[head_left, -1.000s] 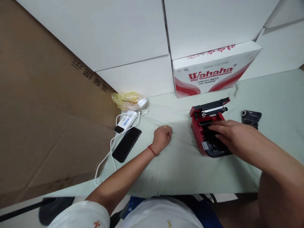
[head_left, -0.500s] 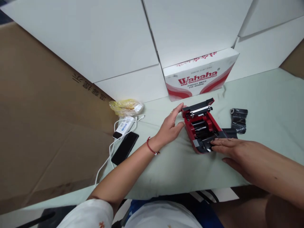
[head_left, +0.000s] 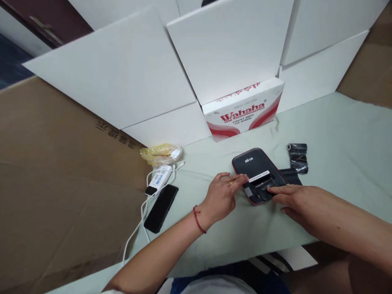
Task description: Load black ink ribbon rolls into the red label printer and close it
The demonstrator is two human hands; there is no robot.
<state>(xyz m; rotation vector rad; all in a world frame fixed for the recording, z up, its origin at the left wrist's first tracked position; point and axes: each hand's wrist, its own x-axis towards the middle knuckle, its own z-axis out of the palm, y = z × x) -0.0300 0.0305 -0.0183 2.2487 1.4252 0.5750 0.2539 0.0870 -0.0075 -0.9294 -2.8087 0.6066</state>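
Note:
A small black portable printer (head_left: 251, 163) with red edging lies on the table, its lid down. A white strip label (head_left: 259, 176) crosses the lid beside a slot. My left hand (head_left: 225, 192) rests its fingertips on the lid's left edge near that label; its fingers are stretched, gripping nothing. From the other side, my right hand (head_left: 290, 198) lays extended fingers flat on the printer's lower panel. Dark film or sheet (head_left: 290, 175) sticks out from under the printer's right side. Just beyond it sits a plastic-wrapped black roll (head_left: 298, 157).
A Wahaha carton (head_left: 245, 114) stands against white panels (head_left: 128, 73) at the back. On the left are a yellow plastic bag (head_left: 161, 154), a white power bank (head_left: 159, 179) with a cable (head_left: 142, 208), and a black phone (head_left: 161, 209). A cardboard wall (head_left: 67, 183) borders the table's left side.
The printer's lid, raised before with rollers showing inside, is now down. My left hand has moved from beside the lid onto its edge. My right hand stays on the lower panel. The view has shifted.

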